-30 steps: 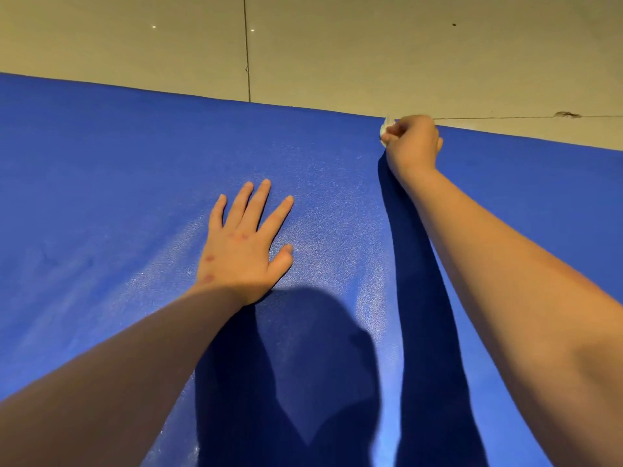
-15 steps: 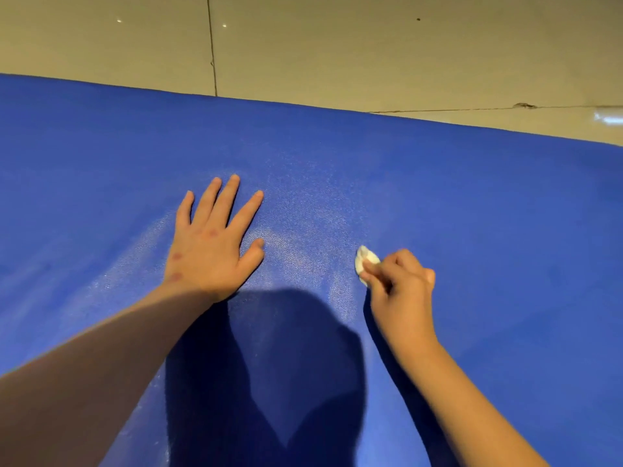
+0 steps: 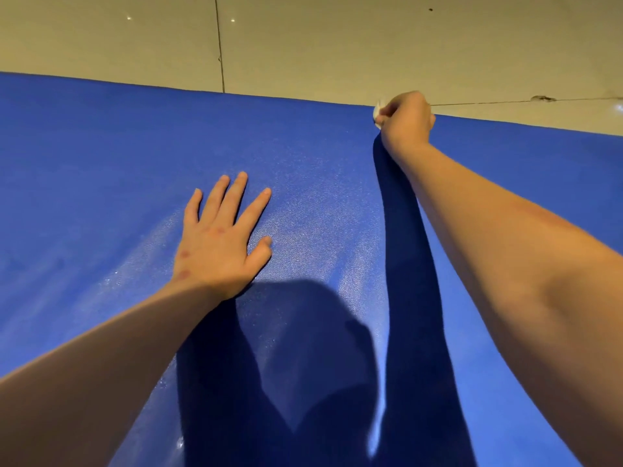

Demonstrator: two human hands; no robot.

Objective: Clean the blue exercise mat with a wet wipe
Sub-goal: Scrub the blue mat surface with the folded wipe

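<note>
We were mid-stroke: our right hand (image 3: 406, 117) pinched what looked like the wet wipe (image 3: 379, 111) at the far edge of the blue mat (image 3: 101, 163); our left hand (image 3: 219, 244) lay spread flat on it. The next move called for a firm stroke back toward us.

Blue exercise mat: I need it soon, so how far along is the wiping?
Done: a wet sheen marks the blue exercise mat around the flat left hand. In hand: the right hand grips the white wet wipe at the far edge. Left: the duller sides look unwiped.
</note>
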